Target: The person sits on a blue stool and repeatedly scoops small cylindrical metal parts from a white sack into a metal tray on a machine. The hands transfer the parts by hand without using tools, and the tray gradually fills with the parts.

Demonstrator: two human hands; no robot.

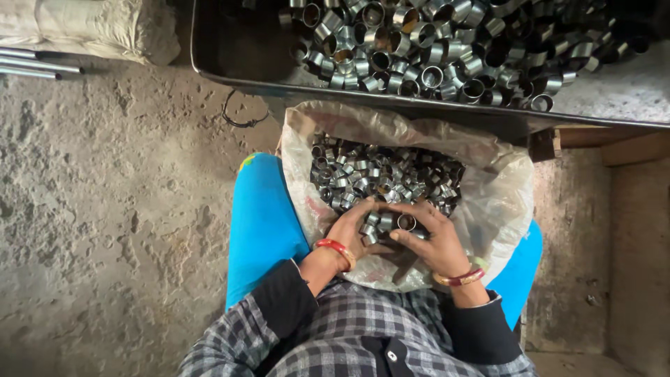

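A person sits with a plastic bag (pixel 488 202) on the lap, and the bag is full of small shiny metal rings (pixel 380 174). Both hands are down in the bag, at the near edge of the pile. The left hand (pixel 349 234) is curled around a few rings — they sit against its fingers. The right hand (pixel 429 241) is bent too, and its fingers pinch one ring (pixel 406 222) that stands on its side, so you can see through its hole. The two hands almost touch, and the rings lie between them and just past them. Each wrist has a red bangle. Above the bag, a dark metal tray (pixel 230 63) holds a bigger heap of rings (pixel 447 49). The ground to the left is a rough grey floor (pixel 105 209).
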